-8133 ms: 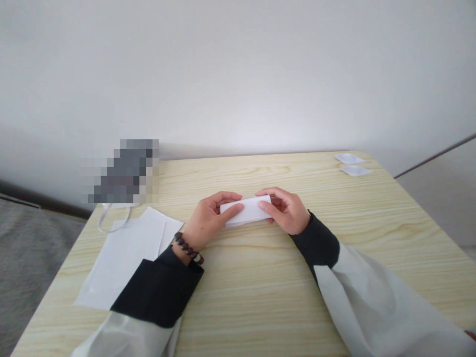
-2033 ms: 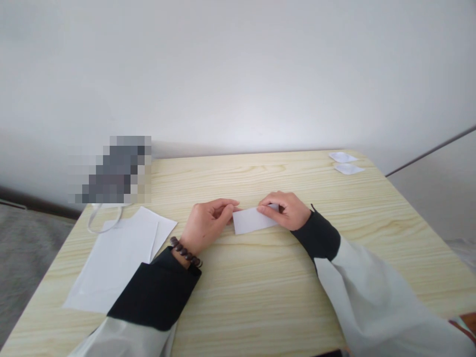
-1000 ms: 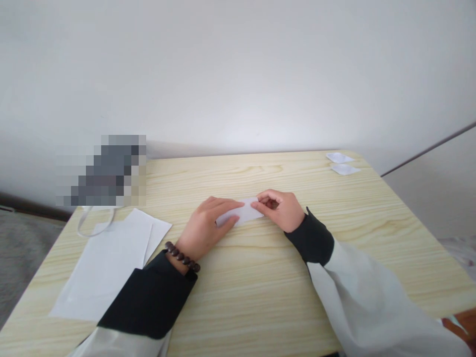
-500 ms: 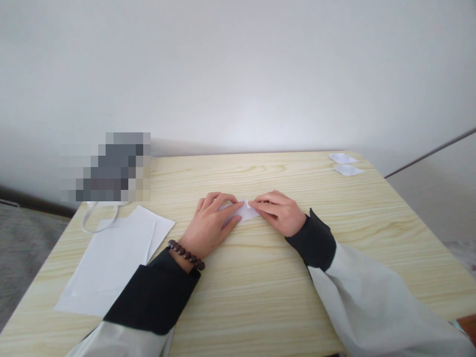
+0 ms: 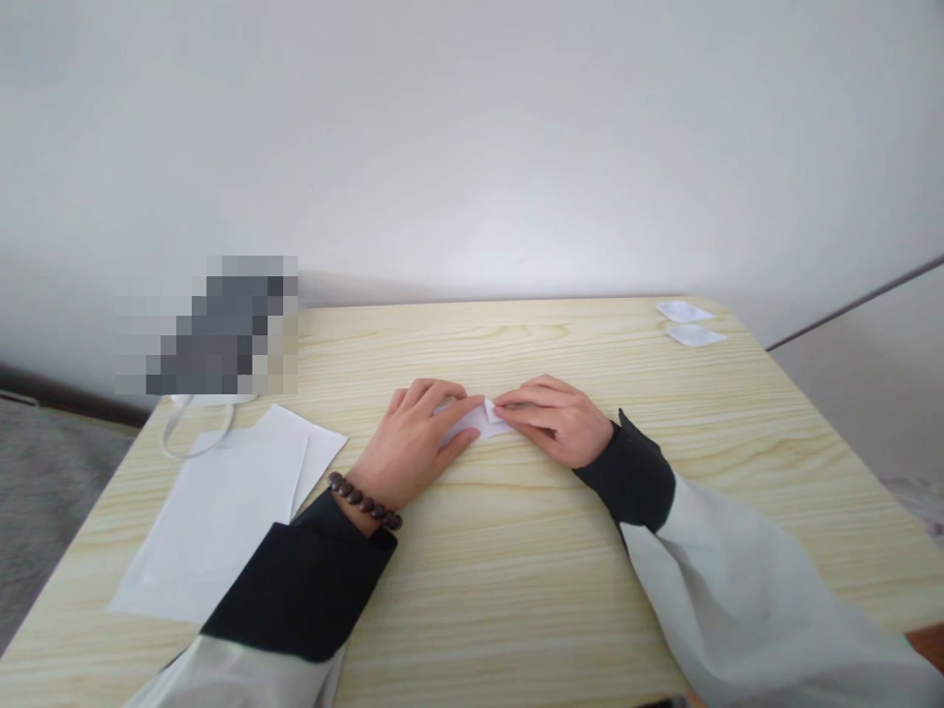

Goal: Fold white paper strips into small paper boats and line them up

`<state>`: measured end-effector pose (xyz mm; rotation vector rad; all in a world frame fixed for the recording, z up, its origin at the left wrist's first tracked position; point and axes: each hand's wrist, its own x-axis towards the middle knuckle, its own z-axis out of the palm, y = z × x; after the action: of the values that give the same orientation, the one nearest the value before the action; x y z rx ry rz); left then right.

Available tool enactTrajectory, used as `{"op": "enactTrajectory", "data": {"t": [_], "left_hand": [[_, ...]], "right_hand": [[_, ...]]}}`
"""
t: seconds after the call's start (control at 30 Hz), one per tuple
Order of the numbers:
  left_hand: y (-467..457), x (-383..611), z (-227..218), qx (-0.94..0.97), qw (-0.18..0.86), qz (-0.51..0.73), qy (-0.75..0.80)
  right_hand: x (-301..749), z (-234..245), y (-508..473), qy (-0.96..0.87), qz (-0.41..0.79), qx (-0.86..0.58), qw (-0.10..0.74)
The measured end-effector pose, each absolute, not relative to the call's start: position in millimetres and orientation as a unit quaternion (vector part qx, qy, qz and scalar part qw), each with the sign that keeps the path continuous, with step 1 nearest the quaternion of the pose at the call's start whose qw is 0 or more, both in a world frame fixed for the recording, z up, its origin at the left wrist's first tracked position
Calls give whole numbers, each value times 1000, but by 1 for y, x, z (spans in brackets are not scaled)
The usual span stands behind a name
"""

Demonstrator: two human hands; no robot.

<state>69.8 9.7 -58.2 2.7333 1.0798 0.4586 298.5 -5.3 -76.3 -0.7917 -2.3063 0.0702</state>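
Note:
A small piece of folded white paper (image 5: 476, 421) lies on the table between my hands, partly covered by their fingers. My left hand (image 5: 424, 433) holds its left part, with the index fingertip on the upper edge and the thumb on the near side. At the right part, my right hand (image 5: 553, 418) pinches a small raised flap with thumb and fingers. The paper's ends are hidden under both hands.
White paper sheets (image 5: 213, 521) lie overlapping at the left, partly under my left sleeve. A pixelated dark object (image 5: 221, 329) stands behind them, with a white cord loop (image 5: 166, 433) beside it. Two small folded paper pieces (image 5: 693, 336) rest at the back right. A wall borders the table.
The flap at my right fingertips is folded further over to the right. My right hand has shifted slightly right; my left hand stays almost in place.

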Motion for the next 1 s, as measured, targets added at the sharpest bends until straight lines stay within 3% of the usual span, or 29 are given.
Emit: {"op": "enactTrajectory", "data": {"t": [0.87, 1.0], "left_hand": [[4, 73, -55, 923, 35, 141, 357], [3, 74, -53, 924, 23, 136, 357]], "right_hand": [[299, -77, -8, -896, 20, -321, 308], [307, -75, -11, -888, 21, -314, 334]]}}
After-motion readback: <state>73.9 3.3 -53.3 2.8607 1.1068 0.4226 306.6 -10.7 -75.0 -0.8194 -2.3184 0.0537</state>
